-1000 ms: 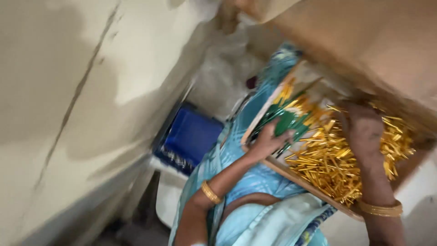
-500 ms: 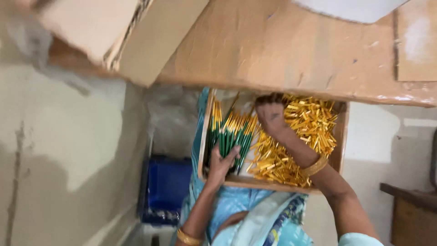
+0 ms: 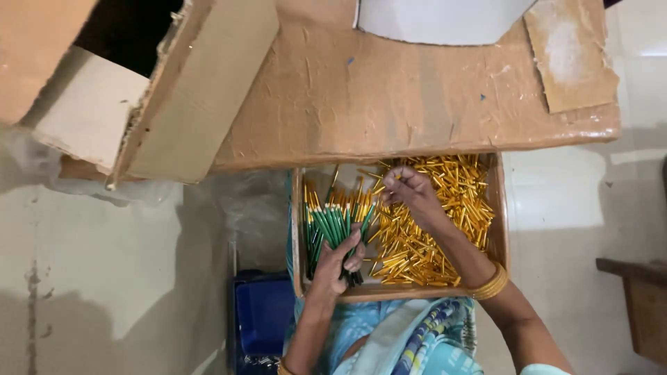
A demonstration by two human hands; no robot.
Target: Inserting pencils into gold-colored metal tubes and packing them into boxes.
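Left hand (image 3: 338, 258) grips green sticks (image 3: 333, 226); right hand (image 3: 410, 194) perhaps pinches a gold tube (image 3: 417, 243).

The scene is viewed steeply downward from a single head camera, close above the tray (image 3: 297, 229) and lap.

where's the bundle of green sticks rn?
Head view, lower centre: the green sticks are gripped in the left hand, in the left part of the wooden tray, beside the gold tubes.
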